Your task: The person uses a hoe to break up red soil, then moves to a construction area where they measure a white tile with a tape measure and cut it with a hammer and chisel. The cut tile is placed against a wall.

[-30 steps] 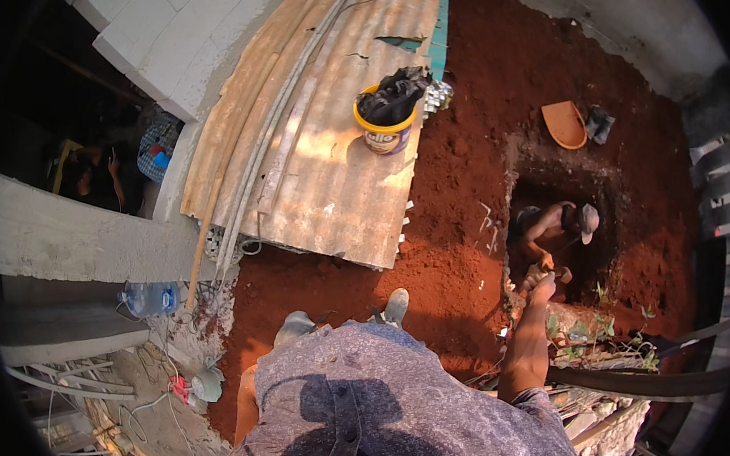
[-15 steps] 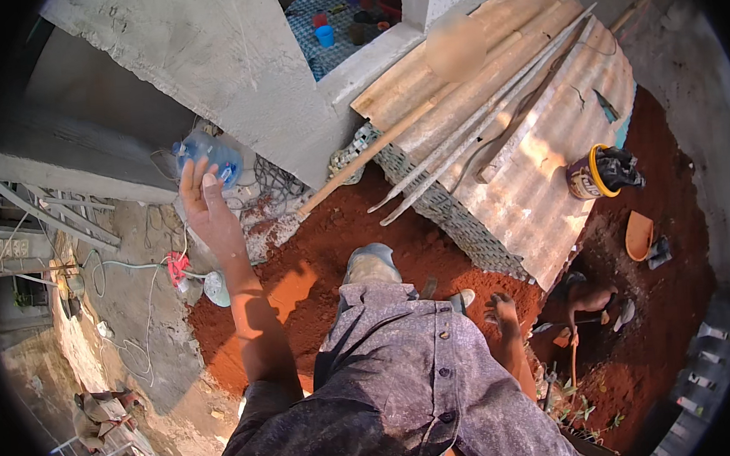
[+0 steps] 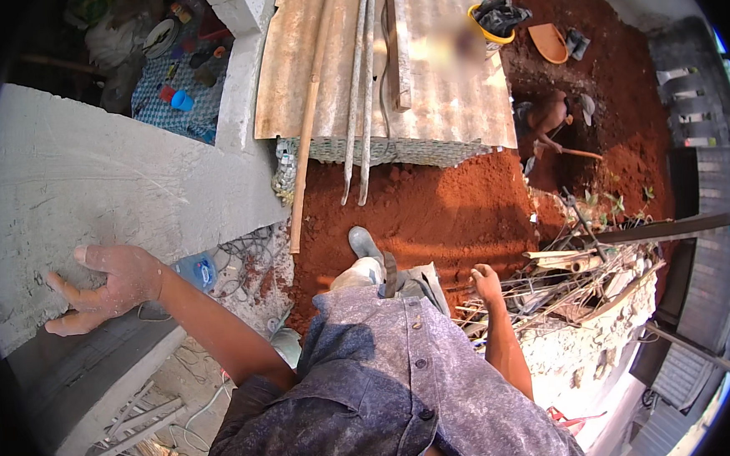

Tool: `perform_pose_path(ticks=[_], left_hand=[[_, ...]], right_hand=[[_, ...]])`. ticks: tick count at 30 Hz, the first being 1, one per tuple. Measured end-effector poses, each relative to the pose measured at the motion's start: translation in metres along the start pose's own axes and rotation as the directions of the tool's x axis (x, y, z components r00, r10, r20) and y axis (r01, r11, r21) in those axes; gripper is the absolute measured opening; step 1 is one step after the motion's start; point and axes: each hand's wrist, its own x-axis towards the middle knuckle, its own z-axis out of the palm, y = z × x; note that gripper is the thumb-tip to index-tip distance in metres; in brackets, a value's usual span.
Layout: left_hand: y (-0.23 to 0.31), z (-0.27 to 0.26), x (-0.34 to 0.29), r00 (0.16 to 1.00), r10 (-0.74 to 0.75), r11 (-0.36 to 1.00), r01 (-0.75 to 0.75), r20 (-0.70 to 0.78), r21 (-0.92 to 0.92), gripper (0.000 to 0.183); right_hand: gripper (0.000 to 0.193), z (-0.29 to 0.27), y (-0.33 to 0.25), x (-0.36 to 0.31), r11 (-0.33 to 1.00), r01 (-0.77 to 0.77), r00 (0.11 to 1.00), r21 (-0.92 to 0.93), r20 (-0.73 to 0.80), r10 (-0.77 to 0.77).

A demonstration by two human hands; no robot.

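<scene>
My left hand is stretched out to the left with its fingers spread and nothing in it. It lies over the edge of a grey plastered wall; whether the fingertips touch it I cannot tell. Beside that wrist a clear blue plastic bottle lies at the foot of the wall. My right hand hangs at my right side above the red soil, its fingers loosely bent and a little apart, with nothing seen in it. Below me a grey boot stands on the soil.
Ahead, corrugated sheets cover stacked blocks, with a wooden pole and metal bars on top. At right, a co-worker holds a wooden handle in a pit. Sticks and rubble lie nearer. A bucket stands far right.
My view has turned right and I have moved forward. My left hand has swung left, from over the bottle to the grey wall. The sheets now lie straight ahead.
</scene>
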Motion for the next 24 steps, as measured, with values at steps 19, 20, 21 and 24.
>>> perform_pose_path(ticks=[19, 20, 21, 24], left_hand=[[0.054, 0.081, -0.017, 0.967, 0.154, 0.938, -0.208, -0.204, -0.277, 0.026], [0.051, 0.093, -0.009, 0.978, 0.13, 0.955, -0.167, -0.161, -0.246, 0.029], [0.056, 0.085, -0.018, 0.987, 0.129, 0.942, -0.153, -0.099, -0.298, 0.03], [0.104, 0.033, -0.017, 0.985, 0.1, 0.969, -0.064, 0.141, -0.24, 0.039]], right_hand=[[0.017, 0.286, 0.304, -0.451, 0.238, -0.028, 0.745, 0.971, -0.138, 0.652], [0.014, 0.287, 0.291, -0.47, 0.259, -0.37, 0.592, 0.892, 0.011, 0.806], [0.015, 0.312, 0.324, -0.51, 0.144, -0.43, 0.507, 0.891, 0.107, 0.855], [0.023, 0.4, 0.378, -0.565, -0.144, -0.454, 0.278, 0.879, 0.293, 0.915]])
